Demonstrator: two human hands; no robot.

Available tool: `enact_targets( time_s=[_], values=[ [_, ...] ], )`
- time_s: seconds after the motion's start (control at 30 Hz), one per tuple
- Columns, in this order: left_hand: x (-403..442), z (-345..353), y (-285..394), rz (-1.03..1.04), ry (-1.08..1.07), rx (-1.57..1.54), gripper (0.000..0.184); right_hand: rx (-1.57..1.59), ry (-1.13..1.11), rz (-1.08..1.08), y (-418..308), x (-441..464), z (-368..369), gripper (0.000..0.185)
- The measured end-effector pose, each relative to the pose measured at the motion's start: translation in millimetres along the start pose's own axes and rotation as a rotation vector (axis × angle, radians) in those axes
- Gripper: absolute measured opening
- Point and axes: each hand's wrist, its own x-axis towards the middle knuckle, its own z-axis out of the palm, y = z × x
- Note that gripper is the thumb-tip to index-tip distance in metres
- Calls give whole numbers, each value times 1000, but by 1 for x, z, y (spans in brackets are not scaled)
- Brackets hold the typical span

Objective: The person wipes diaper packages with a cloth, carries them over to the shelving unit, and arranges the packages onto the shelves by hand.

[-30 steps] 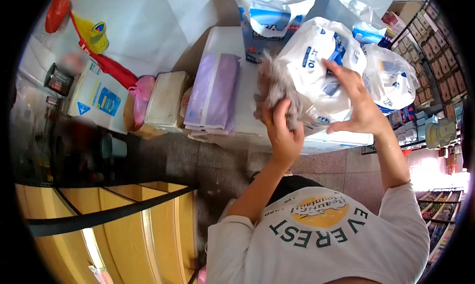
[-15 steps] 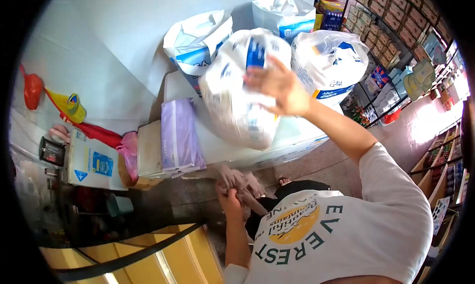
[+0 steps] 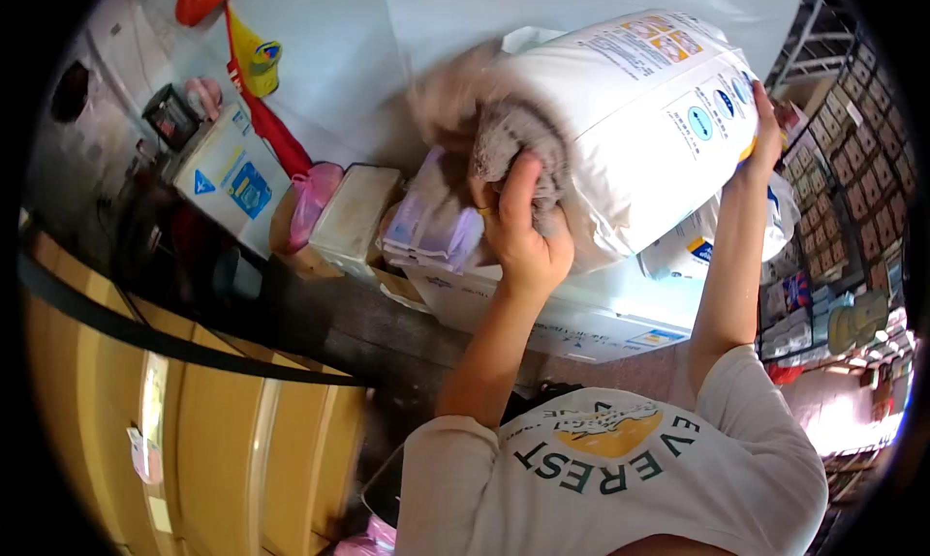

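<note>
My left hand (image 3: pixel 528 222) is closed around a crumpled greyish-brown cloth (image 3: pixel 518 144), partly blurred, which lies against the near left end of a large white diaper package (image 3: pixel 639 120). The package is tilted and printed with blue icons and small instruction pictures. At its right end my right hand (image 3: pixel 765 135) grips the side, with the fingers partly hidden behind it. Beneath the package stands a white box (image 3: pixel 581 328). Another white diaper package (image 3: pixel 678 251) shows behind my right forearm.
Left of the cloth lie a purple package (image 3: pixel 436 217), a pale box (image 3: pixel 358 207) and a pink plastic bag (image 3: pixel 315 202). Yellow-brown shelving (image 3: pixel 213 430) with a dark edge rises at lower left. Racks of small boxes (image 3: pixel 852 169) stand on the right.
My right hand has gone from the package's front to its right end. The package now lies tilted, larger in view. My left hand has risen with the cloth from low down to the package.
</note>
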Motion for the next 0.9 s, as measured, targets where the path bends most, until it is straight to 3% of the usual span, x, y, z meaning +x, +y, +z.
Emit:
enact_targets(
  time_s=[0.03, 0.13, 0.27, 0.33, 0.4, 0.5, 0.57, 0.63, 0.67, 0.77, 0.83, 0.9],
  values=[
    [-22, 2, -15, -89, 2, -41, 53, 32, -26, 9, -2, 10, -3, 29],
    [-84, 8, -41, -627, -93, -94, 54, 26, -142, -10, -10, 10, 1, 33],
    [-124, 15, -58, -846, -181, -422, 53, -30, -236, 98, 9, 82, -44, 33],
    [-104, 4, -70, -1034, -6, -427, 52, -89, -156, 106, 11, 71, -46, 33],
    [-62, -22, -83, -952, 113, -407, 51, -41, -279, 87, 14, 71, -66, 35],
    [-15, -31, -79, -787, 53, -420, 51, 27, -342, 125, 16, 77, -79, 38],
    [-5, -9, -56, -399, -189, -21, 50, -84, -113, -4, 22, 74, -69, 37],
    [-17, 11, -34, -492, -3, -20, 50, -97, -18, -30, 13, 55, -43, 32],
    [-18, 11, -26, -551, -40, 25, 53, -95, -14, -31, 8, 43, -25, 32],
    [-15, 13, -21, -536, 92, -82, 55, -106, 124, -98, -2, 14, 0, 35],
    [-1, 5, -19, -534, 77, -49, 54, -107, 68, -203, 1, 15, -2, 37],
    [13, 3, -15, -474, 131, -139, 54, -128, 133, -175, 0, 19, -6, 36]
  ],
)
